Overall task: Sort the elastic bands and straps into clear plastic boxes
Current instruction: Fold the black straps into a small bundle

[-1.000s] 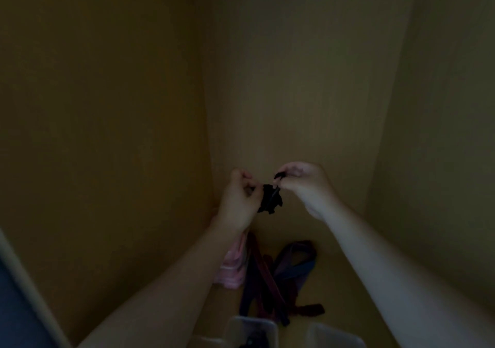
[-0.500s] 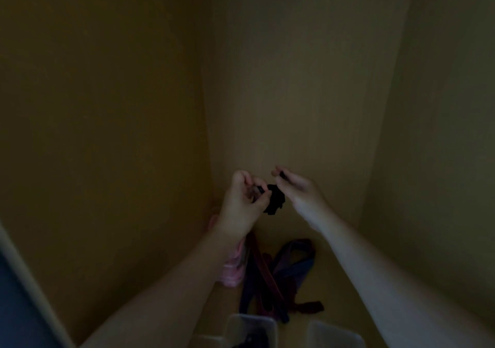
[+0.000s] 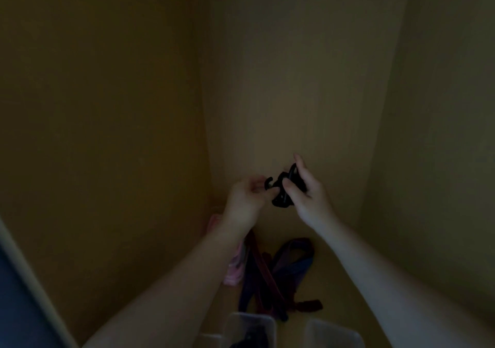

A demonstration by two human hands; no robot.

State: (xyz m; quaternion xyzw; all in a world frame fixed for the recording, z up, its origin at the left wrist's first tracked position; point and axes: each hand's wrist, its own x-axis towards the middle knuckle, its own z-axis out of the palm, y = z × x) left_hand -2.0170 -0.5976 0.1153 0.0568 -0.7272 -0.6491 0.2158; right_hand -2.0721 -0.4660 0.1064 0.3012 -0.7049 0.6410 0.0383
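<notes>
A small black elastic band (image 3: 281, 190) hangs bunched in the air between my two hands, in front of the back wall of a dim wooden cupboard. My right hand (image 3: 308, 195) grips it with thumb and curled fingers. My left hand (image 3: 247, 200) pinches its left end at the fingertips. Below my hands lies a tangle of dark blue and maroon straps (image 3: 276, 275) on the cupboard floor. Two clear plastic boxes stand at the bottom edge: the left box (image 3: 238, 323) holds something dark, the right box (image 3: 321, 330) shows nothing inside.
A pink folded item (image 3: 235, 267) lies against the left wall beside the straps. The cupboard's side walls (image 3: 428, 160) close in left and right. A dark blue surface (image 3: 16, 307) fills the bottom left corner.
My right hand has risen and turned, taking more of the black band into its grip. The band now stretches between both hands, with a loop showing at its left end.
</notes>
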